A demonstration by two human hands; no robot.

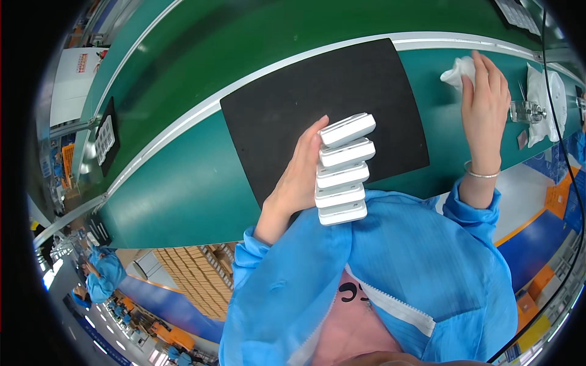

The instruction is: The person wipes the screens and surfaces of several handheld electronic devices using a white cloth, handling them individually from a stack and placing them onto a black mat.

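My left hand (300,172) is closed along the left side of a row of several white rounded plastic devices (342,175), held together in front of my chest. They overlap the near part of a black mat (329,85) on the green bench. Over at the right, my right hand (486,100) reaches to a crumpled white cloth (458,74). Its thumb and fingers close around the cloth's right side, and part of the cloth is hidden behind them. A clear glass bottle with a metal top (526,112) stands just right of that hand.
A white bag (543,131) lies beyond the bottle, near a small pinkish card (522,139). A dark cable (558,131) hangs down the right side. The green conveyor belt (244,46) runs behind a pale metal rail (305,59). Stacked brown cartons (192,274) stand below the bench, and a co-worker (105,272) is at far left.
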